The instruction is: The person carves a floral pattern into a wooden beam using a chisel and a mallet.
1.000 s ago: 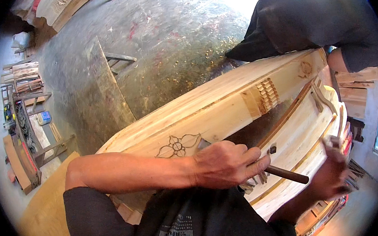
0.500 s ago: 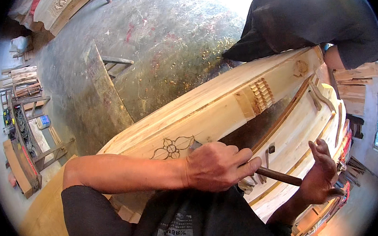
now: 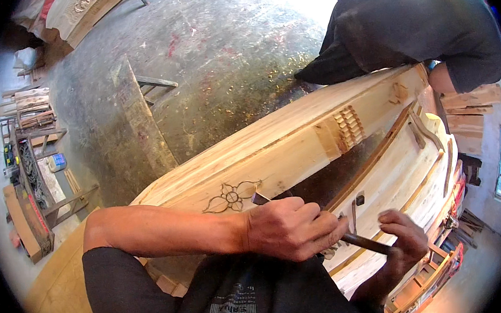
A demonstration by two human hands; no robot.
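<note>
Wearer's clothing: a dark shirt (image 3: 238, 298) with a small pale print is seen at the bottom edge, nearest the camera.
Left hand: the left hand (image 3: 291, 227) is closed in a fist around the shaft of a carving chisel (image 3: 320, 224), with the bare forearm reaching in from the left across the body.
Chisel: it is held slanting, its metal tip (image 3: 260, 199) set against the pale wood just right of a drawn flower, its dark handle end (image 3: 368, 243) running down to the right.
Right hand: the right hand (image 3: 404, 241) is placed at the handle end, fingers loosely curled and partly spread; whether the handle is gripped or only touched cannot be told.
Flower outline: a pencilled flower motif (image 3: 230, 197) is marked on the timber face, just beside the chisel tip and above the left wrist.
Workpiece: a long pale wooden beam (image 3: 297, 147) is laid diagonally from lower left to upper right, with a carved stepped block (image 3: 349, 126) further along it.
Inner side: a dark recessed channel (image 3: 334, 176) and pale moulded boards (image 3: 405, 174) are seen right of the beam.
Other person: a person in dark clothing (image 3: 410, 23) is bent over the far end of the beam.
Floor: a grey concrete floor (image 3: 207, 54) scattered with wood chips lies beyond.
Far left: stacked timber and planks (image 3: 23, 109) are piled by the wall.
</note>
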